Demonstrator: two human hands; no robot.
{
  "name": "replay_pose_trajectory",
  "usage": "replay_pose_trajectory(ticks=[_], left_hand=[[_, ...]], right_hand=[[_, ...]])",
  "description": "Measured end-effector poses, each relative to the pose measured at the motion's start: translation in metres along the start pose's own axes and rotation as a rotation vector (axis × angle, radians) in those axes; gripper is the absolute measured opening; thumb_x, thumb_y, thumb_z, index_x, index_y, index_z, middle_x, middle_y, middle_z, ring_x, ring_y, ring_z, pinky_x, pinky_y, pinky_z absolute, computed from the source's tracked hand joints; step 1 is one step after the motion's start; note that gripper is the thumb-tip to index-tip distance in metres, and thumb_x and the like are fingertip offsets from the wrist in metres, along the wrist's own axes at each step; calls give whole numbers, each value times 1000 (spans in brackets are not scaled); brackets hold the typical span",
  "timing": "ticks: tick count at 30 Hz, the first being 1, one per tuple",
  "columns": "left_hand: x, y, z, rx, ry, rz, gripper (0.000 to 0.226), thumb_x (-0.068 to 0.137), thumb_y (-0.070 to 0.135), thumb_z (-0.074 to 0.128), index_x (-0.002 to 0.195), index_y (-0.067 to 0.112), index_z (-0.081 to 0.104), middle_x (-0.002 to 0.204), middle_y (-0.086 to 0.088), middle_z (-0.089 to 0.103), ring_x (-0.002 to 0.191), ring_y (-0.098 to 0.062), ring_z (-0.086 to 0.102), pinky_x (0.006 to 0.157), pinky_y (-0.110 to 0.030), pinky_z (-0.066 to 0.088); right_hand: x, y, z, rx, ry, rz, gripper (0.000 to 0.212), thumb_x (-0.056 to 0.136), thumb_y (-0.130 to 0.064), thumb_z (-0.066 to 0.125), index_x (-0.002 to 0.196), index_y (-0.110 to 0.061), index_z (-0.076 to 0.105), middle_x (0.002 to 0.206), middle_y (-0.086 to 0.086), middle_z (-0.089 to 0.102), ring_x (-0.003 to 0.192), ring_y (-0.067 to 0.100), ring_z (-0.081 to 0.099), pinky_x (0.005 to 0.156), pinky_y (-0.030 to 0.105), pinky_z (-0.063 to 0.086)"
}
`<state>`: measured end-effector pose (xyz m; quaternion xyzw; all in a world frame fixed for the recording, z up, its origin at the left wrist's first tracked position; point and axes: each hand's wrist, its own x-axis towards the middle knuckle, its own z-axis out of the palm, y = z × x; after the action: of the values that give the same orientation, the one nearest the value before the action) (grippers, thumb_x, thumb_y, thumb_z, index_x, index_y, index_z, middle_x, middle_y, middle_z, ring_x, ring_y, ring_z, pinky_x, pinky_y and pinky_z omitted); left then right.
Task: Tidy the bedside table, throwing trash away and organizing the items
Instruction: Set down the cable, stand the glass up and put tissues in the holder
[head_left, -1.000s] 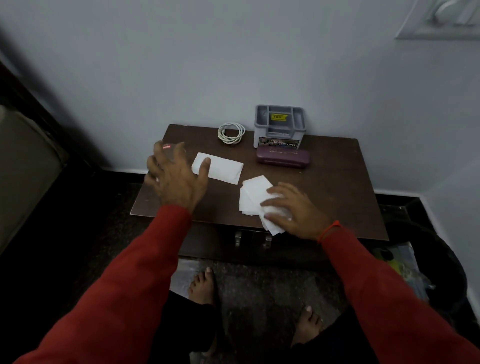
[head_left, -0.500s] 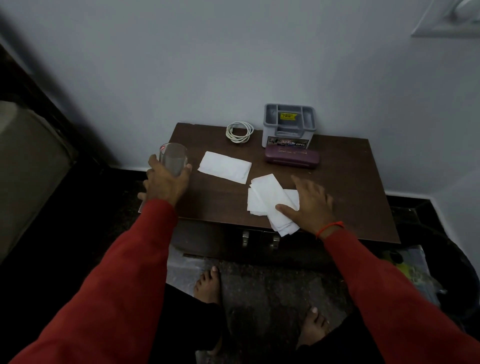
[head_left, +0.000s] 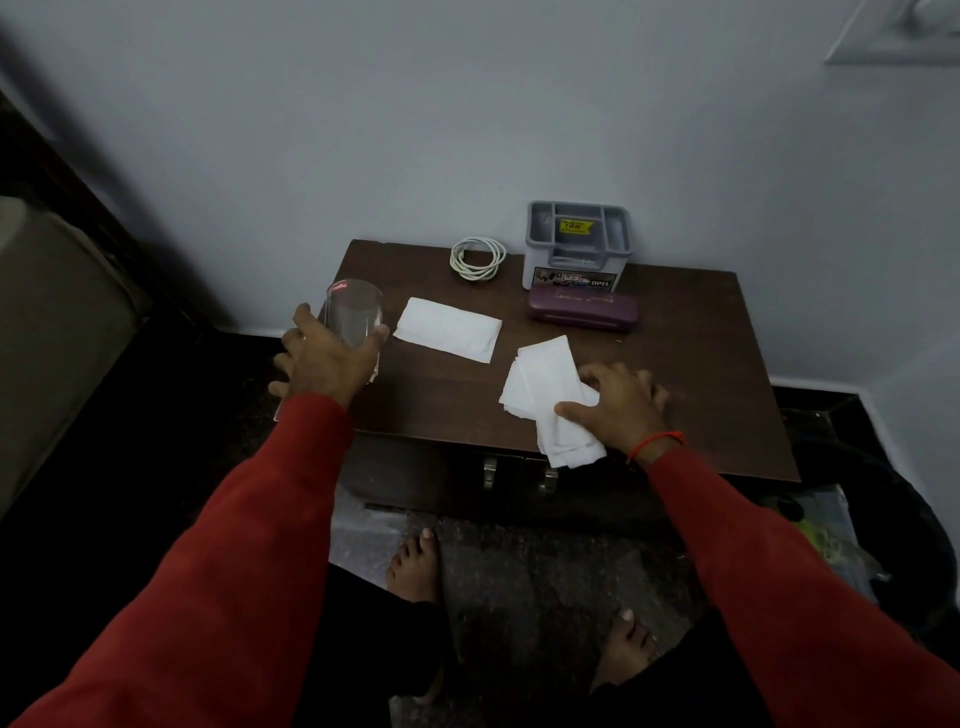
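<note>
A clear glass (head_left: 353, 319) is held upright in the grip of the left hand (head_left: 324, 361) at the near-left edge of the brown bench (head_left: 691, 374); whether its base touches the surface cannot be told. The right hand (head_left: 621, 405) is laid with fingers spread on a loose pile of white tissues (head_left: 545, 395) near the front edge, not closed around it. A single folded tissue (head_left: 448, 335) lies between the two hands. At the far side a coiled white cable (head_left: 478, 258), a grey organizer (head_left: 577, 244) and a purple case (head_left: 582, 310) are seen.
</note>
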<state>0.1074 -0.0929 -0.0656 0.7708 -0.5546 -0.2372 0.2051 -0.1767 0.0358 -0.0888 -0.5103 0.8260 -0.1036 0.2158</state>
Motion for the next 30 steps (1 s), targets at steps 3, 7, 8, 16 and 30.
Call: replay_pose_trajectory(ticks=[3,7,8,16,30], left_hand=[[-19,12,4,95,184,194,97,80,72,65,155,20,30,163,-17,25,146,-47,26,112,-64,25],[-70,42,27,-341,-82,359,95,81,70,64,153,15,37,156,-11,42,144,-28,41,117,-46,37],[-86,49,31,-535,-299,231,94,83,67,68,155,16,34,154,-7,46,141,-23,44,114,-40,40],[-114,70,58,-1354,-742,-292,46,103,38,56,140,12,59,128,-16,72,119,-34,69,101,-55,55],[-77,72,43,-1144,-478,-256,21,106,38,49,107,23,65,102,-1,71,93,-18,69,75,-41,60]], right_hand=[[2,0,-1,285,71,-34,25,83,-36,72,104,-25,64,110,-1,64,111,24,54,103,45,39],[3,-12,-9,1007,72,-23,20,84,-4,74,101,-9,64,95,5,70,89,23,66,79,39,56],[2,-17,-11,1159,53,1,24,85,-1,72,107,-7,63,98,7,71,92,25,67,80,38,58],[-17,-60,-4,1463,-40,-35,18,91,-5,65,108,-11,67,101,6,76,89,19,72,85,40,60],[8,-46,-27,1317,252,-32,7,92,-10,66,94,-16,70,92,-3,73,79,3,68,75,23,57]])
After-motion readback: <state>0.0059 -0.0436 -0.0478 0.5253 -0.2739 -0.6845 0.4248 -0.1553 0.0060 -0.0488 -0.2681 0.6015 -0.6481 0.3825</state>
